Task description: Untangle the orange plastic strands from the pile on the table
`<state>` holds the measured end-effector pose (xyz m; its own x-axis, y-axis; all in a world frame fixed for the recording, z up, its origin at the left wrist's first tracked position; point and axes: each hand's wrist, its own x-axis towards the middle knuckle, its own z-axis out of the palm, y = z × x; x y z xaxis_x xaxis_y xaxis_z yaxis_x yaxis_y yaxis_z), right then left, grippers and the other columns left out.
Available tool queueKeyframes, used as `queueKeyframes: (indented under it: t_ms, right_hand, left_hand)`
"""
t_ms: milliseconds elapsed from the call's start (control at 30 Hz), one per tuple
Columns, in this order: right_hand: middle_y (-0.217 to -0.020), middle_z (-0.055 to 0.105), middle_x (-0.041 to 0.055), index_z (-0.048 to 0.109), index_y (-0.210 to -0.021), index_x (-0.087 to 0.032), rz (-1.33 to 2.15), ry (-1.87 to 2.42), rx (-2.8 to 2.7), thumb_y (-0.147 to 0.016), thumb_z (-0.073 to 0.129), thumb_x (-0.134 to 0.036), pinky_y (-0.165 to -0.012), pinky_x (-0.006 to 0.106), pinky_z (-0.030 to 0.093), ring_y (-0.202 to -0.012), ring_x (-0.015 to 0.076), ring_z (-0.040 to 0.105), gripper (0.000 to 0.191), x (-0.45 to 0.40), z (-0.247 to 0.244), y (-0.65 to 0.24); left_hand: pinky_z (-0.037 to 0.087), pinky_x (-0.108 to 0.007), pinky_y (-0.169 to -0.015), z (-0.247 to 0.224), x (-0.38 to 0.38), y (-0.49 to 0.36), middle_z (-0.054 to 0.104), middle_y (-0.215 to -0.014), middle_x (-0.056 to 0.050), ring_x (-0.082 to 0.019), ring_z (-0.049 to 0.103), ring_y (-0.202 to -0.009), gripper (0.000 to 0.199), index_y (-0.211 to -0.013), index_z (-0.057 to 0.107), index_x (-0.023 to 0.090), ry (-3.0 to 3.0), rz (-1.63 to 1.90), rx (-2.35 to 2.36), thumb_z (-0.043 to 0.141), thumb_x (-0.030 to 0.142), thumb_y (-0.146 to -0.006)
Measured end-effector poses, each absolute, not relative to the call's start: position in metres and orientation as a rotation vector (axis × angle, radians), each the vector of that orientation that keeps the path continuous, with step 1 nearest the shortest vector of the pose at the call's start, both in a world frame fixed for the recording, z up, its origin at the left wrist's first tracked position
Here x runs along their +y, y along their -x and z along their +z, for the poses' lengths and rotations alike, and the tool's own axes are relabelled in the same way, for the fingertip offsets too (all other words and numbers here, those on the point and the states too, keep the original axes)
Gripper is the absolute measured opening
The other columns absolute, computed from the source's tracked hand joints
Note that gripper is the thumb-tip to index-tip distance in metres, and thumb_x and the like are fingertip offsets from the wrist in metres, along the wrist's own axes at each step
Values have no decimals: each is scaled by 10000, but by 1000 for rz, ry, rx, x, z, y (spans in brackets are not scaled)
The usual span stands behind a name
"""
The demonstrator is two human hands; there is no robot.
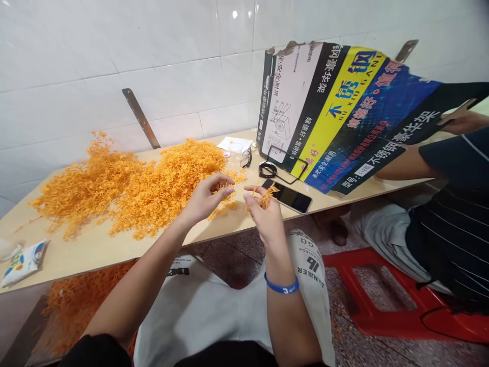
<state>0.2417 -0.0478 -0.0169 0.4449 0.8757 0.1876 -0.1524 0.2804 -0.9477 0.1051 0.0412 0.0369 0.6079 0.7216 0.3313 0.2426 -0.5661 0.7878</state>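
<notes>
Two heaps of curly orange plastic-looking pieces, a large one (171, 183) and another (91, 178) to its left, lie joined together on the table (153, 250). My left hand (208, 196) hovers at the right edge of the large heap, thumb and fingers apart, with nothing visible between them. Just right of it, my right hand (267, 214) is closed around a small bunch of orange pieces (269, 192), whose curly ends stick out past the fingers. Beneath and behind that hand lies a black phone (292, 197).
A printed cardboard sheet (324, 117) stands upright at the right, with a co-worker's arm (401, 163) behind it. Near it lie a black wristband (267, 169), glasses (246, 158) and white paper (237, 143). A white packet (25, 262) sits far left. A red stool (374, 326) stands right.
</notes>
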Motion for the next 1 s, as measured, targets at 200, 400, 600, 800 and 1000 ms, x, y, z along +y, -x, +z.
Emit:
queueKeyframes:
  t_ms: [200, 400, 600, 800, 1000]
  right_hand:
    - [-611, 471, -35, 611, -768, -181, 781, 1046, -1055, -845, 628, -422, -543, 235, 329, -562, 101, 417, 254, -50, -17, -236]
    - [-562, 382, -55, 535, -688, -187, 781, 952, -1011, -892, 579, -417, -498, 238, 262, -507, 84, 328, 311, -48, -22, -235]
    - [-513, 324, -77, 554, -702, -181, 814, 945, -825, -836, 629, -460, -455, 228, 206, -471, 71, 280, 319, -40, -27, -236]
    - [-506, 334, -82, 532, -699, -182, 839, 984, -743, -762, 676, -522, -429, 215, 192, -463, 67, 278, 375, -34, -29, -239]
    - [-487, 329, -84, 541, -707, -186, 830, 1026, -724, -763, 665, -515, -420, 214, 183, -453, 71, 279, 356, -31, -32, -242]
  left_hand:
    - [432, -251, -733, 48, 28, -103, 670, -874, -37, -161, 587, -808, 173, -878, 646, 175, -2242, 830, 743, 601, 337, -836]
    - [325, -225, -531, 49, 36, -101, 511, -625, 18, -102, 417, -560, 290, -758, 614, 161, -2122, 868, 828, 550, 428, -853]
    - [312, -228, -523, 43, 76, -105, 437, -610, 26, -100, 398, -547, 303, -846, 643, 158, -2157, 842, 979, 414, 339, -926]
    - [416, -221, -596, 36, 96, -108, 656, -876, -52, -107, 538, -662, 259, -1071, 641, 157, -2080, 688, 966, 520, 200, -846]
    - [423, -235, -534, 27, 107, -111, 718, -887, -76, -105, 546, -552, 263, -1021, 701, 150, -2083, 695, 1042, 566, 276, -833]
